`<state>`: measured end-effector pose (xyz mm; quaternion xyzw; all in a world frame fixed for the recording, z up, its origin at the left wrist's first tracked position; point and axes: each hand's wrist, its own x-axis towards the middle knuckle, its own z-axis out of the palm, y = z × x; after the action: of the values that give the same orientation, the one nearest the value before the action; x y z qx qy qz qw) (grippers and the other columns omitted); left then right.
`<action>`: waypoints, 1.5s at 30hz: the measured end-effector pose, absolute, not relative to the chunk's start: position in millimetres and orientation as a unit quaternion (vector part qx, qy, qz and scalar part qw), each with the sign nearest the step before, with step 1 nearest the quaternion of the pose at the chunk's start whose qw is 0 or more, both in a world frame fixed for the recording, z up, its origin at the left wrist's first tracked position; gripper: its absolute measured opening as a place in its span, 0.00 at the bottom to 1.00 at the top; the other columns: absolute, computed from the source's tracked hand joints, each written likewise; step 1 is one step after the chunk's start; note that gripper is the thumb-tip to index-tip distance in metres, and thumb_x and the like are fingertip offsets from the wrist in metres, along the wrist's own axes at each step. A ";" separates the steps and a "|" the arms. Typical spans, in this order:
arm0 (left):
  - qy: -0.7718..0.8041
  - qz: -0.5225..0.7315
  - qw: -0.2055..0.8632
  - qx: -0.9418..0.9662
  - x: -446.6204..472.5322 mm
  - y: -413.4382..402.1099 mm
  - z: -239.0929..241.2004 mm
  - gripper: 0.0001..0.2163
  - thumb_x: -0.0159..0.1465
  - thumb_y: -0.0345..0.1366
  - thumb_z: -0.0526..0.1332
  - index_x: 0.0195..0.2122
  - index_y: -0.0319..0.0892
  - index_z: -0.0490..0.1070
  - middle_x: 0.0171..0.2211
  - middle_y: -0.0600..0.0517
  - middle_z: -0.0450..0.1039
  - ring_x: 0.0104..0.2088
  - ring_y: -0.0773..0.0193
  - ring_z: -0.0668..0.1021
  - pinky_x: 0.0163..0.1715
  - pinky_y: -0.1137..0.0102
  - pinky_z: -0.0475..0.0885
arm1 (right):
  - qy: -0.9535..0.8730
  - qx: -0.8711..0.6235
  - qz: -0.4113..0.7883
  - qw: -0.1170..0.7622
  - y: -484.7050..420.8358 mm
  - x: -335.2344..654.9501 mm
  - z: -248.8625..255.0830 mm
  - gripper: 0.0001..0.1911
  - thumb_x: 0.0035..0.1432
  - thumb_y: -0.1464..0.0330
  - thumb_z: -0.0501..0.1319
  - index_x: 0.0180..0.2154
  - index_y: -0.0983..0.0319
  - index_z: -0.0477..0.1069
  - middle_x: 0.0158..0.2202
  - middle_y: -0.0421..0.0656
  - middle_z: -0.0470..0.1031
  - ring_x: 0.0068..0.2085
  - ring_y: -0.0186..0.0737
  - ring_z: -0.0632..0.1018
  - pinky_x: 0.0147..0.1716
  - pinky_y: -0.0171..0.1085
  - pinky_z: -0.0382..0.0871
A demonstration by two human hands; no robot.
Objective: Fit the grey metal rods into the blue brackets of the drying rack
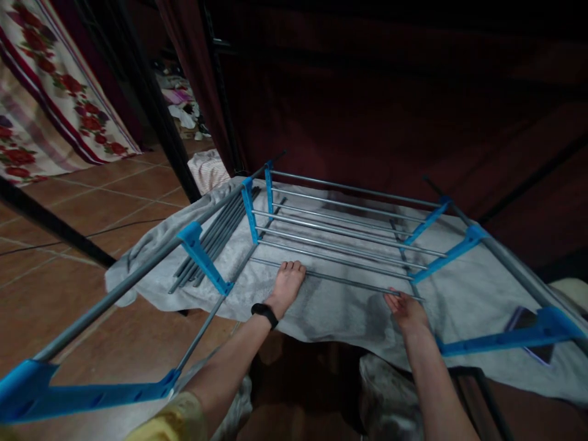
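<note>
A grey towel (331, 312) lies spread over a drying rack (340, 229) of grey metal rails with blue plastic joints. My left hand (287, 285), with a black band on the wrist, rests palm down on the towel, fingers together and curled over the nearest rail. My right hand (407, 309) lies flat on the towel further right, its fingertips touching the same rail. Neither hand holds anything.
A dark phone (528, 331) lies on the towel at the right, beside a blue bracket. The floor (92, 208) is brown tile. A floral cloth (50, 98) hangs at the far left. Dark red curtains and black poles stand behind the rack.
</note>
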<state>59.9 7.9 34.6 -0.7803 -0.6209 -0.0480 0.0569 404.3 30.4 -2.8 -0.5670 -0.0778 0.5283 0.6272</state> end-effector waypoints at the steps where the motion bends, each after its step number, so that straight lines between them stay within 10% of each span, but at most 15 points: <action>1: -0.623 -0.048 0.053 -0.779 59.3 7.7 36.9 0.16 0.69 0.23 0.46 0.43 0.39 0.73 0.42 0.43 0.72 0.44 0.53 0.74 0.48 0.58 0.66 | -0.075 -0.567 0.526 0.629 30.0 402.4 -1.2 0.11 0.54 0.80 0.56 0.28 0.58 0.65 0.27 0.39 0.77 0.28 0.33 0.81 0.31 0.32 0.80; 45: -0.616 -0.081 -0.036 -0.783 43.9 20.5 47.5 0.16 0.67 0.24 0.49 0.48 0.43 0.72 0.45 0.47 0.77 0.48 0.57 0.78 0.51 0.64 0.67 | -0.061 -0.544 0.534 0.645 27.5 389.0 8.5 0.09 0.60 0.76 0.60 0.28 0.60 0.67 0.24 0.40 0.78 0.27 0.37 0.80 0.31 0.34 0.79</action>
<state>43.9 20.5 47.5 -0.7826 -0.6161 -0.0815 -0.0363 389.0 27.5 8.5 -0.5438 -0.0611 0.5338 0.6447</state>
